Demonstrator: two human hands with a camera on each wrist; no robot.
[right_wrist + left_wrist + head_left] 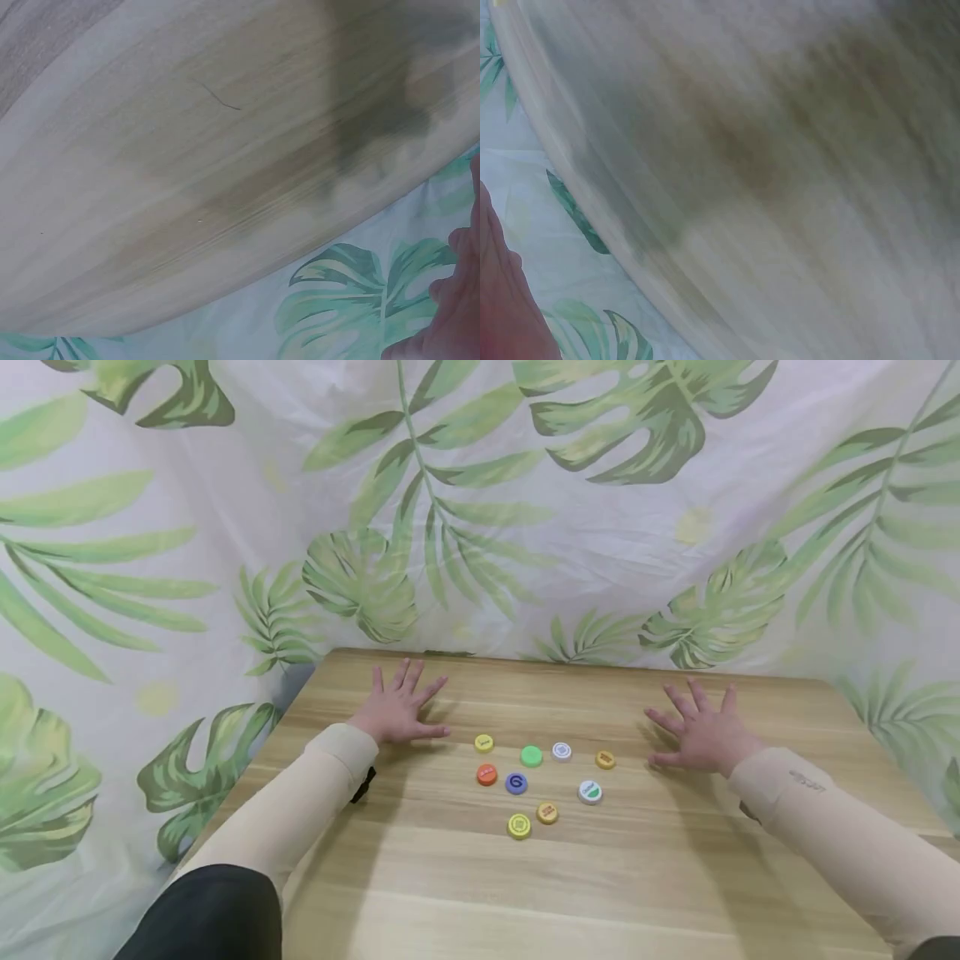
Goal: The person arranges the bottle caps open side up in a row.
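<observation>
Several bottle caps lie scattered on the wooden table (450,877) between my hands. My left hand (397,706), fingers spread, is left of them, its thumb nearest a yellow cap (483,743). On the other side my right hand (705,731) is spread too, nearest an orange cap (605,760). Among them are a green cap (531,756), a white cap (562,752), a red cap (487,775), a blue cap (516,783) and a white-and-green cap (590,792). Closest to me are a second orange cap (547,812) and a second yellow cap (519,826). Neither hand holds anything.
A white cloth with green leaf prints (480,610) hangs behind the table's far edge and along both sides. Both wrist views show bare wood grain, the table's edge and a part of each hand.
</observation>
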